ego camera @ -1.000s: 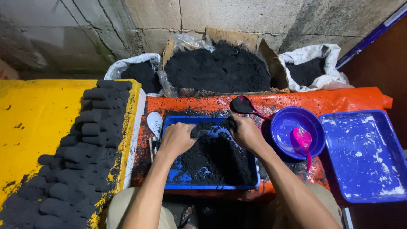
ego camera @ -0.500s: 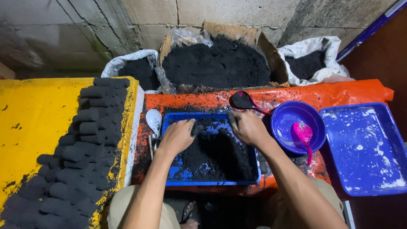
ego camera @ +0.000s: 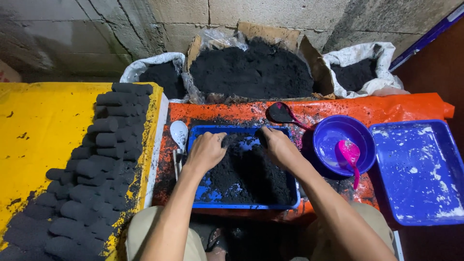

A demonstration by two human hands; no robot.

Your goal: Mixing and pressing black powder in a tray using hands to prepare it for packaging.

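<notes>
Two hands in the blue tray (ego camera: 244,205) at centre. Left hand (ego camera: 207,151) and right hand (ego camera: 278,145) both curled, fingers dug into the black powder (ego camera: 246,176) at the tray's 12 o'clock end; whether either grips a clump cannot be told. Powder fills most of the tray; bare blue shows at the 7 o'clock corner and between the hands.

Count: trays, two, the second a blue tray smeared white (ego camera: 420,171) at 3 o'clock. One purple bowl (ego camera: 333,135) between the two trays, with one pink scoop (ego camera: 350,154) in it. One white spoon (ego camera: 179,133) just beside the tray's 10 o'clock corner. One dark scoop with pink handle (ego camera: 282,113) at 1 o'clock, on the orange sheet (ego camera: 386,106). Powder stores along the wall at 12 o'clock: three, being one cardboard box (ego camera: 251,70) and two white sacks (ego camera: 162,75) (ego camera: 360,72). Black cylindrical briquettes (ego camera: 104,159) at 9 o'clock, dozens, too many to count, stacked along the right edge of the yellow desk (ego camera: 38,140).

Room: yellow desk left of the briquettes is open. Tray is hemmed by spoon on the left, bowl on the right, knees at 6 o'clock.
</notes>
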